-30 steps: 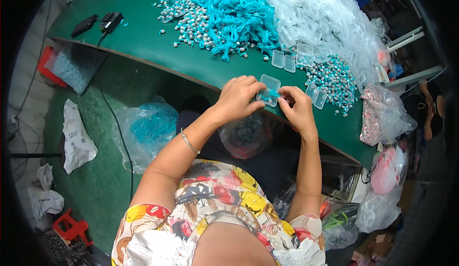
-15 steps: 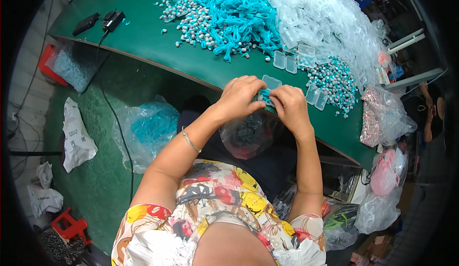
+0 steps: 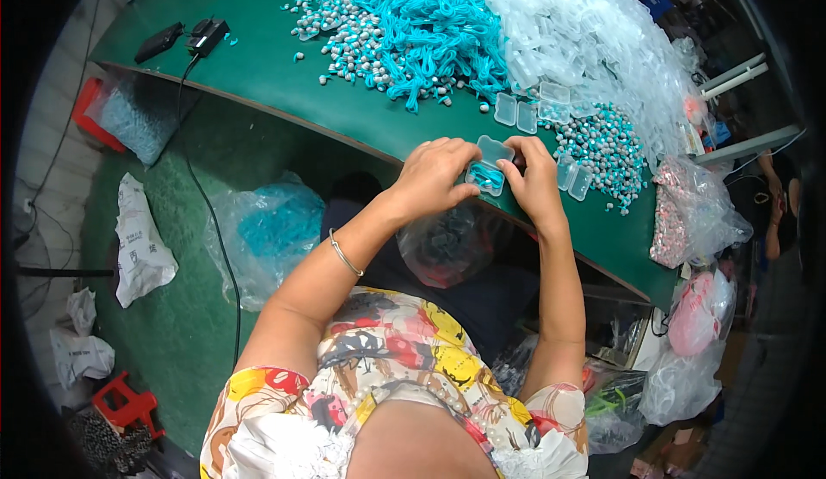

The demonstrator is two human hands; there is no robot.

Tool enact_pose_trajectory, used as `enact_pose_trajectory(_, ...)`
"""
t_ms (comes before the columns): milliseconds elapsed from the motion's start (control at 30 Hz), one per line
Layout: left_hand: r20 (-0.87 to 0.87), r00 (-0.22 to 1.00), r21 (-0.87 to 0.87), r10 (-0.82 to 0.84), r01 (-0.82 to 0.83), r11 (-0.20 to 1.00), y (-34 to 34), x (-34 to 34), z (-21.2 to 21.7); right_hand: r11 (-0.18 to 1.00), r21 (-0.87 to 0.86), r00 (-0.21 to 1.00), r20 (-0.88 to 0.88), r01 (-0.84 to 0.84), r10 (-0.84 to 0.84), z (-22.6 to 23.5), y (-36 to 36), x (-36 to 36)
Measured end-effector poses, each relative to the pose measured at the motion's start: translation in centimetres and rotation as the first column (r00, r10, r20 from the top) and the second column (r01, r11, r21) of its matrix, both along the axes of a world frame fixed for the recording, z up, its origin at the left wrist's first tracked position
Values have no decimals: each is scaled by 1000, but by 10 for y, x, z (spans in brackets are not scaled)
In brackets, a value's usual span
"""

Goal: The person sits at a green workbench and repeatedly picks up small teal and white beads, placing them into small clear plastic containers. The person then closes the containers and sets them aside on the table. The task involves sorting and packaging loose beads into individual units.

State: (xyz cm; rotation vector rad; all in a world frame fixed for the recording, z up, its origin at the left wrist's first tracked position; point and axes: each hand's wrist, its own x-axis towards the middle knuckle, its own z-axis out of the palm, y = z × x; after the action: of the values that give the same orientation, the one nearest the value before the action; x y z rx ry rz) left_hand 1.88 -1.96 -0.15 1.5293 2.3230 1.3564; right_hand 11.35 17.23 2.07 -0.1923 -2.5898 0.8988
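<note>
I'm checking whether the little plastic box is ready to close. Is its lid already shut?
No, the small clear box held between the left hand and right hand has its lid standing open, with turquoise pieces showing inside.

A green table (image 3: 284, 66) carries a heap of blue cords (image 3: 434, 27), a spread of small grey-and-blue beads (image 3: 344, 23), a big pile of clear plastic boxes (image 3: 585, 31), and two black chargers (image 3: 185, 38) near its left end.
</note>
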Motion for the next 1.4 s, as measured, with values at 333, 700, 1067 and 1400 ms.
enact_pose_trajectory(333,-190,980,60,57,-47,997,0,5,-4,967,209,951,-240,-146,195,-3,-23,29)
enact_pose_trajectory(700,-98,995,121,-21,32,992,-5,0,-11,969,-41,969,-59,-242,239,-3,-19,24)
enact_pose_trajectory(1067,-187,945,-199,-268,231,953,14,81,-55,856,496,989,-57,146,-135,-8,12,-20)
enact_pose_trajectory(1400,-185,981,297,63,-6,955,-20,29,-7,947,317,984,-177,57,0,-20,1,6)
